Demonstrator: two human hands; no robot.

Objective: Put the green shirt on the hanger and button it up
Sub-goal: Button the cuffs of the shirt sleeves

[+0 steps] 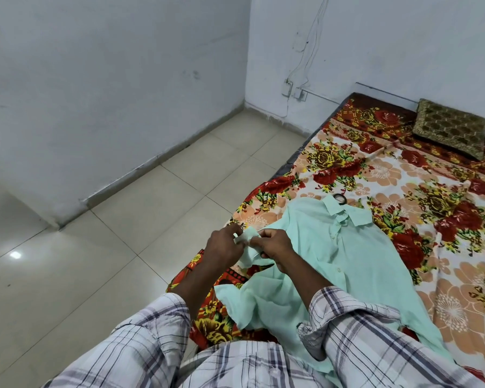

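Observation:
A pale green shirt point(333, 247) lies flat on the flowered bed sheet point(403, 177), its collar toward the far wall and its front placket closed along the middle. A dark hanger hook point(340, 198) sticks out just above the collar; the rest of the hanger is hidden inside the shirt. My left hand point(226, 245) and my right hand point(275, 243) are together at the shirt's left sleeve cuff point(248, 239), both pinching the cuff fabric between fingers and thumb, a little above the bed's left edge.
A brown and gold patterned cushion point(450, 127) rests at the far right of the bed by the wall. Beige tiled floor point(123, 233) spreads to the left of the bed. Cables and a wall socket point(293, 92) hang on the wall behind.

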